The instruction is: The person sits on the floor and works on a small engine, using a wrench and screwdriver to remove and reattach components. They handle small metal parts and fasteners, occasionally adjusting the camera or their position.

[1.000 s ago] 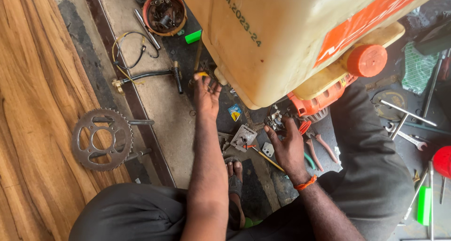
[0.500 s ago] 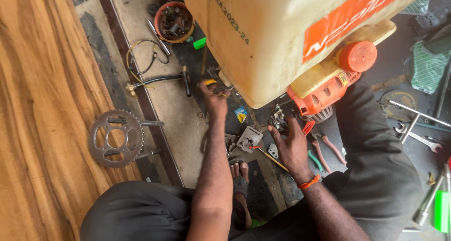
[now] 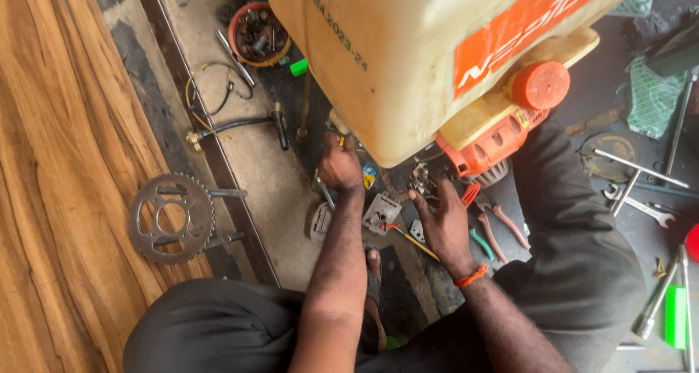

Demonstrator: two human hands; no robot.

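Bearing orange label (image 3: 520,31), cream tank (image 3: 408,60)

one head-worn view looks steeply down, close, probably slightly tilted.

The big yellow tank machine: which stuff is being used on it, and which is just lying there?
In use: tank machine; left hand reaching under it; right hand by the orange engine.

Lying about: sprocket, bowl of parts, pliers, spanner, black hose.
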